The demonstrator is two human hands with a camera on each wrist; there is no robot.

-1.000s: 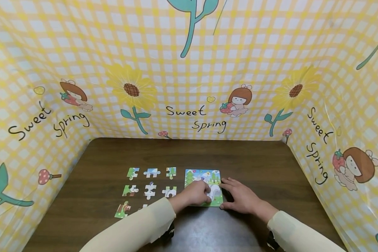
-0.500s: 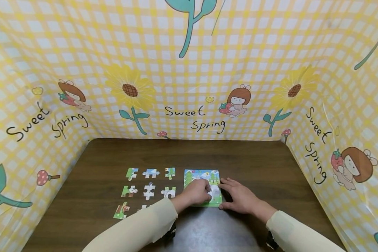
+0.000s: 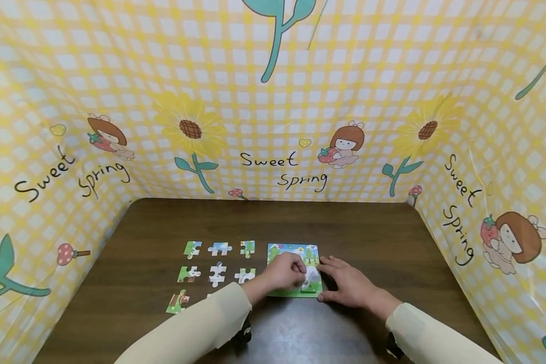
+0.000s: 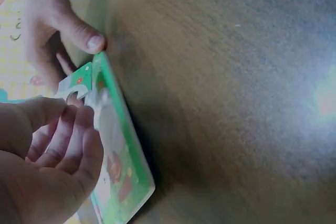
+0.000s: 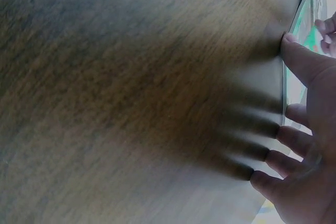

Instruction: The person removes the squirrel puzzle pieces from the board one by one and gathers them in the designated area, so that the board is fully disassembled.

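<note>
A square puzzle board [image 3: 278, 249] with a picture of trees and sky lies on the table. Over its lower right part, my left hand [image 3: 283, 272] pinches a white-and-green jigsaw piece [image 3: 311, 284] between thumb and fingertips. The left wrist view shows this jigsaw piece [image 4: 81, 80] slightly tilted at the board's corner, close to the raised green rim [image 4: 126, 124]. My right hand [image 3: 346, 284] rests on the table with fingers spread, its thumb and fingertips against the right edge of the board. In the right wrist view, the right thumb [image 5: 304, 61] touches that edge.
Left of the board, several loose jigsaw pieces lie in rows, among them a tree piece [image 3: 247, 248], a white piece [image 3: 217, 275] and a brown-and-green piece [image 3: 178, 302]. My left sleeve [image 3: 195, 323] partly covers the lowest row. A yellow checked cloth [image 3: 273, 116] walls the brown table [image 3: 368, 227].
My left hand has shifted slightly up and left over the board, showing more of the pinched piece at the lower right. My right hand stays by the edge.
</note>
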